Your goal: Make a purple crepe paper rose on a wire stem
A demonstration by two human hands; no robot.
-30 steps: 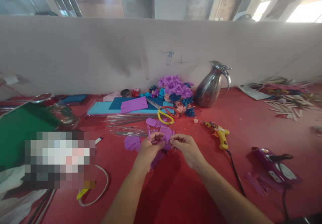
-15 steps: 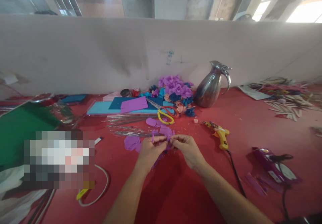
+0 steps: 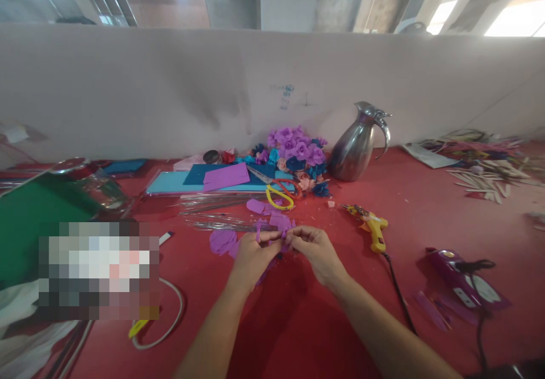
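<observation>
Both of my hands meet over the middle of the red table. My left hand [image 3: 255, 252] pinches a purple paper piece [image 3: 258, 230], part of which sticks up by the fingers. Close against it, my right hand [image 3: 313, 251] is closed at the fingertips on the same purple paper; its exact shape is hidden by the fingers. Rounded purple paper petals [image 3: 223, 241] lie just left of my left hand. Beyond the fingers are more purple cutouts [image 3: 256, 206] and scissors [image 3: 280, 197] with yellow and orange handles.
Paper flowers [image 3: 298, 149] are heaped by the wall beside a metal jug [image 3: 355, 146]. Coloured sheets [image 3: 170, 182] and thin wires [image 3: 217, 223] lie left of them. A yellow glue gun [image 3: 375, 234] with its cord and a purple device [image 3: 460, 282] lie at the right.
My hands stay almost in place, still pinching the purple paper, with only a slight shift at the fingertips. The other things keep their places.
</observation>
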